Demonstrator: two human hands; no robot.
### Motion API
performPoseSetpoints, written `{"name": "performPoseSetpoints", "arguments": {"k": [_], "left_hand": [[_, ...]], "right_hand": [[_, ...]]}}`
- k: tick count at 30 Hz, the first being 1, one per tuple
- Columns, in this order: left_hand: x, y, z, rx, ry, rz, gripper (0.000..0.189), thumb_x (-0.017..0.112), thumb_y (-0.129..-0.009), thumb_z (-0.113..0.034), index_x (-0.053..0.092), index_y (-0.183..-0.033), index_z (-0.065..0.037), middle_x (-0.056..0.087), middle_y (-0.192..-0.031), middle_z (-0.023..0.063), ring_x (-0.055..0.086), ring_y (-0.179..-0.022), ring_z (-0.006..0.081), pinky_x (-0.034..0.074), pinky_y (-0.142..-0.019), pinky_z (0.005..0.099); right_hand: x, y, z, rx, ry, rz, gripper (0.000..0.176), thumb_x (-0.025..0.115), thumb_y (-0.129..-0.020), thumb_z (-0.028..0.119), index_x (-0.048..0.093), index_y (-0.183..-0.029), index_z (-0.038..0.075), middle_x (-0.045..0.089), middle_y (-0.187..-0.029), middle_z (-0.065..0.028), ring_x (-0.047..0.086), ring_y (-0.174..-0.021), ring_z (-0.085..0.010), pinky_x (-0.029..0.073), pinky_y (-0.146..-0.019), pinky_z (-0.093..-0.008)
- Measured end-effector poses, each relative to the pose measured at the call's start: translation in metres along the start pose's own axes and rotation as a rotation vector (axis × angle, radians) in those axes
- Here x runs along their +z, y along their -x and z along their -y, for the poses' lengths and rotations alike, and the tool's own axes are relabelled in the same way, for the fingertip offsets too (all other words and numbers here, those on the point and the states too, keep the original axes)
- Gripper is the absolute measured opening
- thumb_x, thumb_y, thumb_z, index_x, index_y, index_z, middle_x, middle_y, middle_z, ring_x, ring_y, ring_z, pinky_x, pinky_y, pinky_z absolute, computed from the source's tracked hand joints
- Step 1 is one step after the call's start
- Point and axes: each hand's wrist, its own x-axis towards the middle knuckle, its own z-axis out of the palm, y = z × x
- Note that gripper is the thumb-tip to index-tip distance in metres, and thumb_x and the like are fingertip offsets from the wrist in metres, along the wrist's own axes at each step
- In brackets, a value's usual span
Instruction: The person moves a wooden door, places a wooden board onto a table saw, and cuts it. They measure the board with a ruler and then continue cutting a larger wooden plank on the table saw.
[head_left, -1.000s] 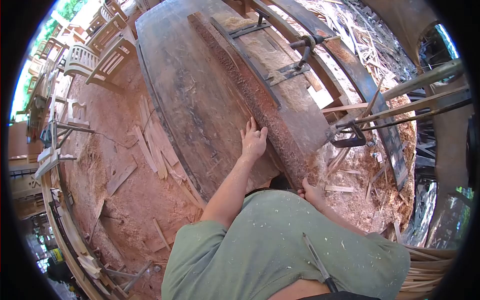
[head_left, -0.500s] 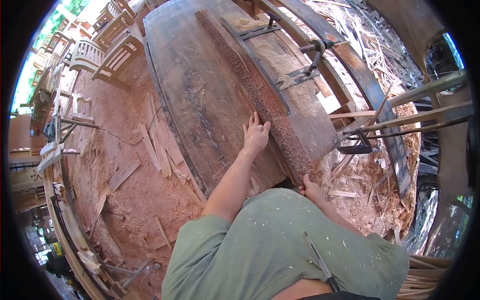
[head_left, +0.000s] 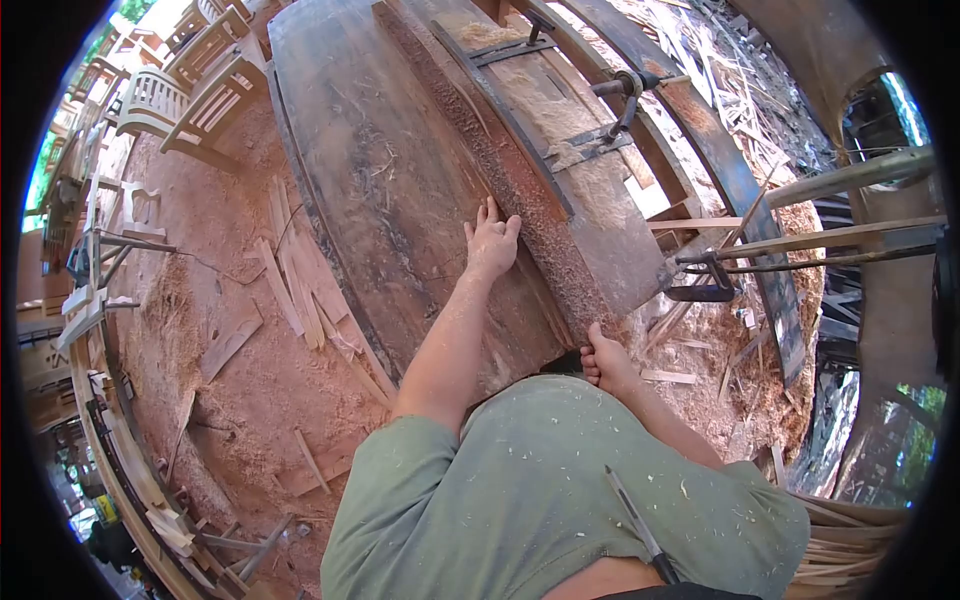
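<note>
My left hand (head_left: 490,245) lies on the wide dark board (head_left: 370,190), fingers stretched forward and apart, their tips at a long narrow wood strip (head_left: 505,235) beside the sawdust-covered band. It grips nothing visible. Lower right, at the near end of that band, my right hand (head_left: 608,362) has its fingers curled in by the board's end; what they hold, if anything, is hidden. Brown shavings cover the band (head_left: 535,215). To its right runs a straight raised edge (head_left: 510,125) next to a paler dusty panel (head_left: 610,235).
A metal clamp (head_left: 630,88) stands at the upper right, another clamp (head_left: 705,280) below it. Pale wooden chairs (head_left: 215,110) are at the upper left. Loose wood strips (head_left: 295,270) lie on the sawdust-covered ground. A pointed tool (head_left: 635,515) rests against the green shirt (head_left: 540,470).
The view has shifted, so the board and chairs appear farther left. My left hand has moved slightly forward along the board. My right hand is also a little farther forward, its fingers more curled.
</note>
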Motion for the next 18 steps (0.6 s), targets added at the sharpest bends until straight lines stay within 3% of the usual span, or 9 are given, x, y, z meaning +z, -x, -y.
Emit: {"name": "performPoseSetpoints", "arguments": {"k": [6,18], "left_hand": [[-0.008,-0.013,-0.001,-0.017,-0.013,-0.012,0.062,0.033,-0.104,-0.046,0.069,-0.114,0.004,0.014,-0.165,0.011,0.012,-0.152,0.0287,0.005,-0.122,0.0496],[-0.029,-0.04,0.0,-0.061,-0.042,-0.001,0.064,0.031,-0.105,-0.047,0.067,-0.118,0.003,0.012,-0.165,0.0074,0.012,-0.152,0.0274,0.006,-0.122,0.0478]], "right_hand": [[0.012,-0.002,0.011,-0.016,0.029,-0.012,0.054,0.049,-0.097,0.062,0.049,-0.083,0.009,0.035,-0.055,0.0037,0.026,-0.043,-0.0094,0.022,-0.042,-0.0278],[0.038,-0.006,0.034,-0.046,0.028,-0.001,0.055,0.049,-0.097,0.062,0.049,-0.084,0.009,0.035,-0.055,0.0048,0.025,-0.043,-0.0078,0.02,-0.041,-0.0265]]}}
